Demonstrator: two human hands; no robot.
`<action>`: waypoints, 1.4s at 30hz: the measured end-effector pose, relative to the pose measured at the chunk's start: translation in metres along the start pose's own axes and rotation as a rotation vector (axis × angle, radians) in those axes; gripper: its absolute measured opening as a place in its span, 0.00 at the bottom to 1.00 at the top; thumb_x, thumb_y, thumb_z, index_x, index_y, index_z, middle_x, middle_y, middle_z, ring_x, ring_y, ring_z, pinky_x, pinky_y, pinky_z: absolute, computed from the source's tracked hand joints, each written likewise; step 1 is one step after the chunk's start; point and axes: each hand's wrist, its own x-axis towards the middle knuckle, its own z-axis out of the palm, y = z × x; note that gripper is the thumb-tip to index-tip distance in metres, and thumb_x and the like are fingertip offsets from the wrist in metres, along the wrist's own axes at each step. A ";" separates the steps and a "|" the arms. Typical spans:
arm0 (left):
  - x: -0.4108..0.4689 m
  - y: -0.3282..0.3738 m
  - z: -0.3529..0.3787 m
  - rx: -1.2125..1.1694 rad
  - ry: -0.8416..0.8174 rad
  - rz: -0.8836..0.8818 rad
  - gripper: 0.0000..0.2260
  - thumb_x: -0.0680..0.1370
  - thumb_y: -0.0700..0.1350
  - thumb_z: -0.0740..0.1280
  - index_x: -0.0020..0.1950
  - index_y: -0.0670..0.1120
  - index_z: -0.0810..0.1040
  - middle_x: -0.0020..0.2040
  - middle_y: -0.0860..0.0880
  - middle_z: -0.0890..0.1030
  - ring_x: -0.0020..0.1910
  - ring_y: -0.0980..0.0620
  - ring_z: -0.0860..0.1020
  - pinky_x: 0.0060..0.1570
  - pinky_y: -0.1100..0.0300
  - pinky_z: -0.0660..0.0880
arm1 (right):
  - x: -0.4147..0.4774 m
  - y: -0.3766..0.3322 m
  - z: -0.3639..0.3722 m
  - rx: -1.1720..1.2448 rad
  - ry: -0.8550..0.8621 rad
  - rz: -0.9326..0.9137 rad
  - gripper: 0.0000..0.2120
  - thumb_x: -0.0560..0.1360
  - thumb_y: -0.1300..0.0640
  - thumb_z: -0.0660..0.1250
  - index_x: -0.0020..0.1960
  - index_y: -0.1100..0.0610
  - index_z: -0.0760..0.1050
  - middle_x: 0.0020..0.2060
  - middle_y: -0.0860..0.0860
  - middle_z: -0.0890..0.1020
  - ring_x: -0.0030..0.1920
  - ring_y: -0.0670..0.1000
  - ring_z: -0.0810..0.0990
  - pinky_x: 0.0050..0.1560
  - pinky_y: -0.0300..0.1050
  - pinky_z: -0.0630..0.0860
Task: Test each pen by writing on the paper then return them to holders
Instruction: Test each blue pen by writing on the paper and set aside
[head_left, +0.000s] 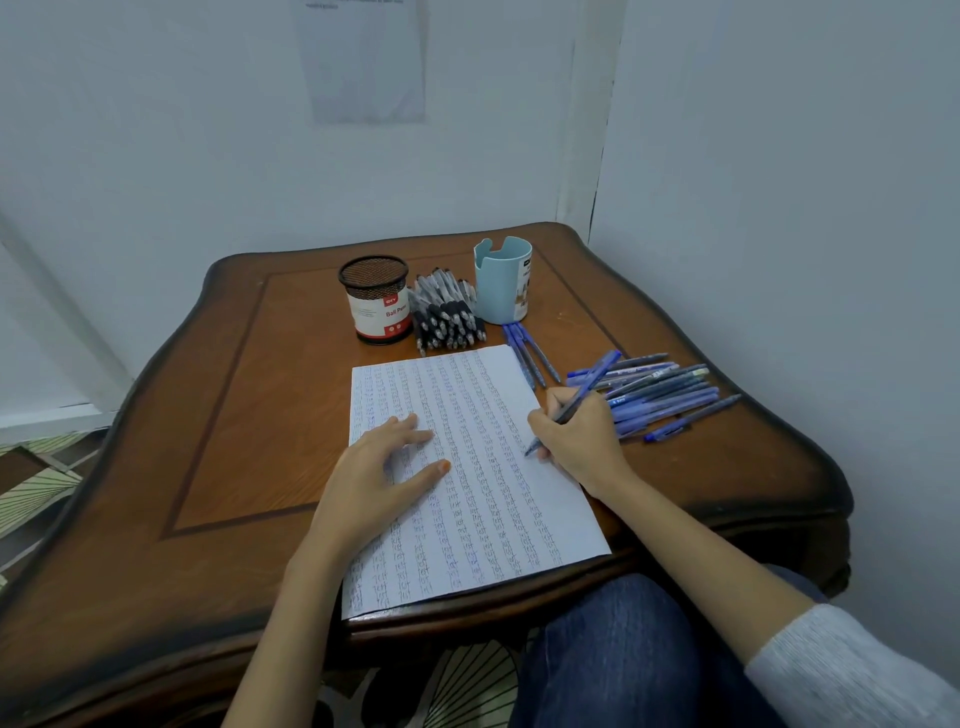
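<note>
Left hand (382, 457) flat, fingers spread, pinning the paper (467, 467) – thin, will slide if released – right hand (576, 431) pinching a light, stiff blue pen (574, 402) low on its barrel, tip on the sheet; mesh holder (375, 299) and blue holder (503, 280) behind.

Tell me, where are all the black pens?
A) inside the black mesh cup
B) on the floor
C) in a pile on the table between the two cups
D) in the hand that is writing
C: the black pens lie heaped on the table between the mesh cup and the light blue cup; the right hand holds a blue pen.
</note>
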 end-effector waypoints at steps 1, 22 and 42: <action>0.000 0.000 0.000 0.001 0.001 0.003 0.20 0.72 0.60 0.69 0.63 0.58 0.77 0.70 0.59 0.70 0.71 0.62 0.63 0.71 0.53 0.62 | 0.001 0.000 0.000 0.002 -0.007 -0.001 0.21 0.73 0.72 0.65 0.28 0.58 0.60 0.22 0.53 0.63 0.21 0.47 0.76 0.21 0.35 0.67; 0.000 -0.001 0.001 0.006 -0.001 0.002 0.20 0.72 0.60 0.70 0.63 0.58 0.77 0.71 0.58 0.70 0.72 0.60 0.62 0.72 0.51 0.62 | 0.003 0.000 0.000 -0.005 0.004 -0.024 0.23 0.71 0.74 0.64 0.26 0.57 0.59 0.22 0.52 0.62 0.20 0.52 0.73 0.20 0.36 0.66; 0.000 0.000 0.000 0.015 0.000 -0.001 0.20 0.72 0.60 0.70 0.63 0.58 0.77 0.70 0.59 0.70 0.72 0.60 0.63 0.71 0.53 0.61 | 0.002 -0.002 -0.002 0.046 0.009 -0.035 0.22 0.71 0.75 0.64 0.27 0.57 0.60 0.24 0.54 0.61 0.21 0.53 0.71 0.21 0.35 0.66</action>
